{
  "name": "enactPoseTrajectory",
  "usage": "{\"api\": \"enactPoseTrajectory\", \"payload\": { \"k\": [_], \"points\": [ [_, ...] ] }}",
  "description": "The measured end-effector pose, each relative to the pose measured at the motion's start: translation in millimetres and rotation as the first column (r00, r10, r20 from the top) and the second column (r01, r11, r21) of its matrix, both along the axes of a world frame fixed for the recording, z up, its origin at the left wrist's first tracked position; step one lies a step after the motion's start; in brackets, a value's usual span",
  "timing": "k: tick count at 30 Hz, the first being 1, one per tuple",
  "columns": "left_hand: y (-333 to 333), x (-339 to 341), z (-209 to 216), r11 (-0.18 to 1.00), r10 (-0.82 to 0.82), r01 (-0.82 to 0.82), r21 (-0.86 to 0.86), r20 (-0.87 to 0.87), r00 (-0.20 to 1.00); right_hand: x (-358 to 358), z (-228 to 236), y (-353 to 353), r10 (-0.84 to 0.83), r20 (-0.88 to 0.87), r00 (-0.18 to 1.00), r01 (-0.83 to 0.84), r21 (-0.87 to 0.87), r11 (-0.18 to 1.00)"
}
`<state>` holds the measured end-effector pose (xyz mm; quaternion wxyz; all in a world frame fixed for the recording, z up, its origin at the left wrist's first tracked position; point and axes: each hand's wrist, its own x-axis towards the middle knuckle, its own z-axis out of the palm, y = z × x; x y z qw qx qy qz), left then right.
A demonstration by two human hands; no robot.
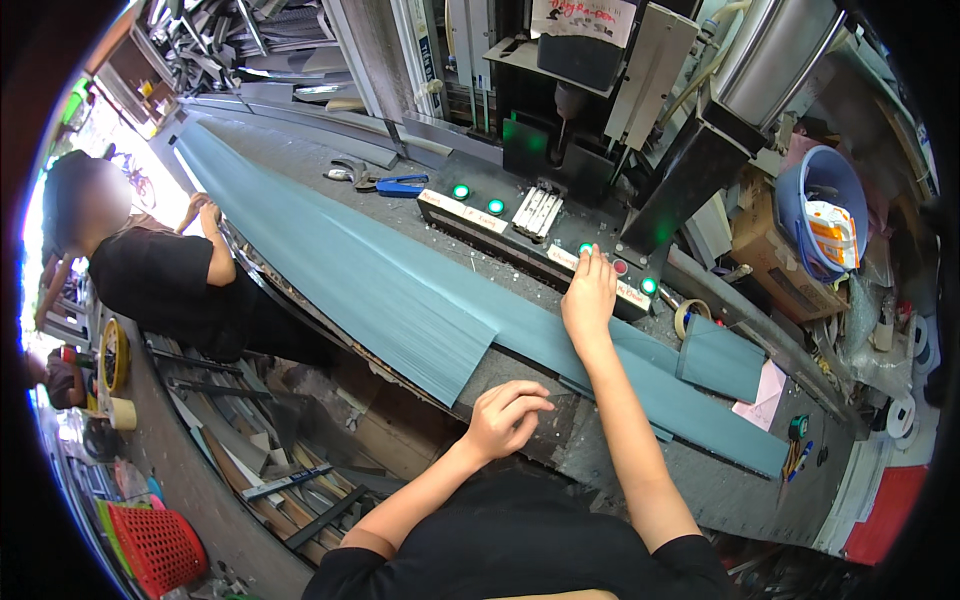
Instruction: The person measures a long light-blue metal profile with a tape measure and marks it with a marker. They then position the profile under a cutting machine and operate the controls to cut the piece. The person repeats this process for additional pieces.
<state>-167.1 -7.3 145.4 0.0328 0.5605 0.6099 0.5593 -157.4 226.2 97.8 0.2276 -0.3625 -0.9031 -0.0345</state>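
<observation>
My right hand (592, 295) reaches over the control strip (470, 212) of a drilling machine. Its outstretched fingertips touch a green lit button (586, 249), and nothing is held in the palm. Loosely bent fingers show on my left hand (505, 418), which hovers empty near the end of a wide blue-grey slat panel (440, 345). Beneath my right forearm runs a narrower blue-grey strip (690, 415). The machine's drill chuck (570, 98) hangs above a small white ribbed block (538, 212).
A co-worker (165, 270) stands at the panel's far left end, hands by its edge. Blue-handled pliers (402, 186), a tape roll (690, 318) and a loose blue-grey piece (722, 358) lie on the bench. A blue bucket (812, 200) stands at right, a red basket (160, 550) at lower left.
</observation>
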Motion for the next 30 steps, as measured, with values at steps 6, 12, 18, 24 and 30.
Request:
{"api": "enactPoseTrajectory", "payload": {
  "k": [6, 12, 18, 24, 30],
  "points": [
    [-20.4, 8.5, -4.5, 0.992, 0.129, -0.129, -0.007, 0.033, 0.991, -4.5, 4.4, 0.3, -0.004, 0.009, 1.0, 0.004, 0.013, 1.0],
    [-29.1, 3.1, -7.9, 0.991, 0.125, -0.132, 0.037, 0.139, 0.982, -6.3, 1.0, -0.9, -0.039, 0.005, 0.999, 0.039, 0.044, 0.998],
    [-31.7, -59.8, -5.2, 0.998, -0.044, 0.039, 0.058, 0.08, 0.996, -13.8, 21.0, -4.9, -0.153, 0.128, 0.98, 0.152, 0.014, 0.988],
    [-34.9, -178.3, 4.6, 0.997, -0.029, 0.027, 0.066, 0.035, 0.999, -79.7, 44.2, -45.9, -0.173, -0.191, 0.966, 0.166, -0.053, 0.985],
    [17.5, -305.5, 14.9, 0.991, 0.025, -0.005, -0.137, 0.143, 0.989, -172.9, 21.6, -73.5, -0.137, -0.173, 0.975, 0.095, -0.231, 0.968]
  ]
}}
